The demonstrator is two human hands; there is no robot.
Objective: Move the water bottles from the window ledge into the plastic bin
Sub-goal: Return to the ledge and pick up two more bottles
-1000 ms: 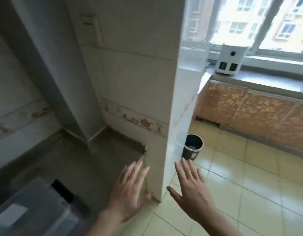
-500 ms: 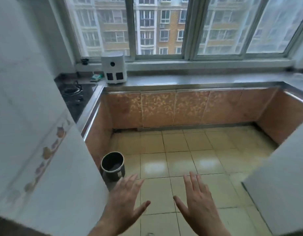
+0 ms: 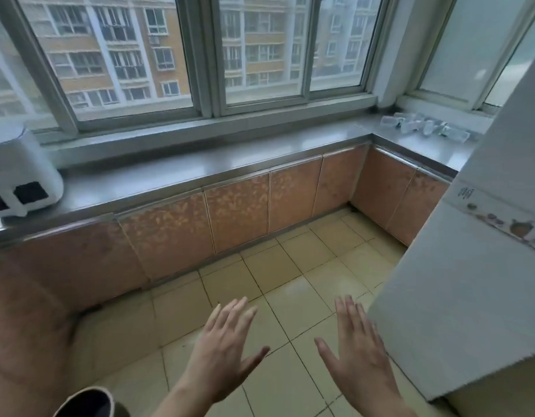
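Several clear plastic water bottles (image 3: 424, 127) lie on their sides in a cluster on the grey window ledge (image 3: 218, 164), at its far right corner under the side window. My left hand (image 3: 227, 347) and my right hand (image 3: 356, 353) hover low in the frame over the tiled floor, palms down, fingers spread, holding nothing. Both hands are far from the bottles. The plastic bin is out of view.
A white appliance (image 3: 18, 173) stands on the ledge at the left. Orange cabinet doors (image 3: 236, 212) run below the ledge. A white tiled wall corner (image 3: 471, 281) juts in at the right, close to my right hand. A dark pot (image 3: 85, 401) sits on the floor, bottom left.
The view has swung right, from the tiled pillar and the bin to the window ledge; the bottles at the far right have come into view. Both hands stay open and empty.
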